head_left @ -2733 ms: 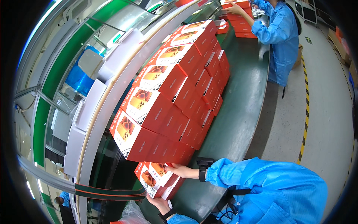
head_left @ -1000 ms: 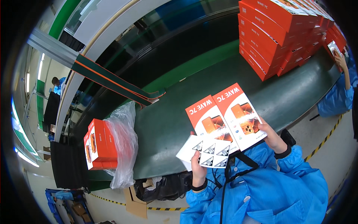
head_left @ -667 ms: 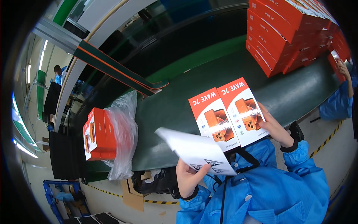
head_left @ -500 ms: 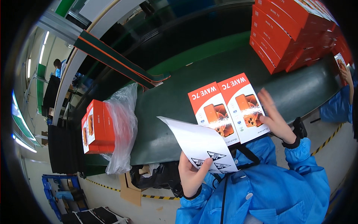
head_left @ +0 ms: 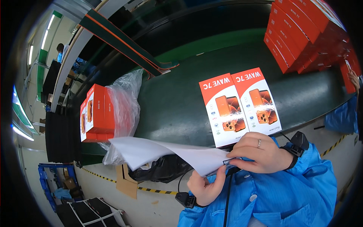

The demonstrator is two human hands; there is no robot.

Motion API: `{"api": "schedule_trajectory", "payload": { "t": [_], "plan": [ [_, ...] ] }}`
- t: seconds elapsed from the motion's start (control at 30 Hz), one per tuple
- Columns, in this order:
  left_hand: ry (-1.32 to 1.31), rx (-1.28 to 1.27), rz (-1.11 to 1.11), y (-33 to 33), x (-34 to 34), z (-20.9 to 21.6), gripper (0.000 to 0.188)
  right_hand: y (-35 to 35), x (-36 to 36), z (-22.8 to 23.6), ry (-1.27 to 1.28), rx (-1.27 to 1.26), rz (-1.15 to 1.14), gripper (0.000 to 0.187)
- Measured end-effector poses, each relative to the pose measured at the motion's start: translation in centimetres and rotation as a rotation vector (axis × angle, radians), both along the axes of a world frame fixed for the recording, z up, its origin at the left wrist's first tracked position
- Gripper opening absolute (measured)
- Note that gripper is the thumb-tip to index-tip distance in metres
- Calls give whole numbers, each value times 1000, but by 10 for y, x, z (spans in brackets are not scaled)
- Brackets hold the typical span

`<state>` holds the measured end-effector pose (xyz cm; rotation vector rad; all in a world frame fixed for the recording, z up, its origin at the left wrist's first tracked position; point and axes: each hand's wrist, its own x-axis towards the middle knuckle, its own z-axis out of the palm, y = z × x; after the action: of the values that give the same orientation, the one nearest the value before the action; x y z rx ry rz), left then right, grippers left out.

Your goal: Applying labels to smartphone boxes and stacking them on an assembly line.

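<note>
My left hand (head_left: 206, 188) pinches a white sheet of labels (head_left: 170, 151) between thumb and fingers, close to my body. The sheet is bent and sticks out to the left over the bench's near edge. At its right end, my right hand (head_left: 259, 153), with a ring on one finger, is closed on a small black-printed label (head_left: 229, 161). Whether that label is still attached to the sheet I cannot tell. Just beyond my right hand, a white and orange phone box (head_left: 223, 111) and a second phone box (head_left: 258, 102) lie flat side by side on the dark green bench.
Orange boxes (head_left: 99, 111) partly wrapped in a clear plastic bag (head_left: 126, 106) stand at the left. A tall stack of orange boxes (head_left: 298, 38) rises at the far right, by another person's hand (head_left: 353, 79). A green strip (head_left: 124, 41) slants across the bench's far left.
My right hand has come from the right-hand box to the sheet's edge and closed there. The sheet has swung down and left, off the boxes. The view has shifted slightly.
</note>
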<state>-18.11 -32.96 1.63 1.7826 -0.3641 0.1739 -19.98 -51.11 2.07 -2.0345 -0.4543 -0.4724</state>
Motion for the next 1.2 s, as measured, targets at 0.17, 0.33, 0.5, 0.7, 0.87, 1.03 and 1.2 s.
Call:
{"api": "schedule_trajectory", "payload": {
  "t": [0.17,0.33,0.5,0.7,0.87,1.03,1.2],
  "plan": [
    [-126,121,6,2,2,-6,21,6,3,-3,73,64,20,20],
    [-224,158,-7,5,3,-17,23,3,9,-3,213,108,103,18],
    [-213,230,29,5,1,-14,25,2,13,-3,402,154,144,15],
    [-145,400,144,6,-2,-6,19,11,21,4,305,-23,139,13],
    [19,403,376,29,9,-11,24,-4,47,7,583,71,228,13],
    [52,308,328,39,8,-16,26,-10,74,5,758,-67,211,13],
    [96,356,276,44,9,-22,26,-10,78,2,814,-107,238,14]
  ]
}}
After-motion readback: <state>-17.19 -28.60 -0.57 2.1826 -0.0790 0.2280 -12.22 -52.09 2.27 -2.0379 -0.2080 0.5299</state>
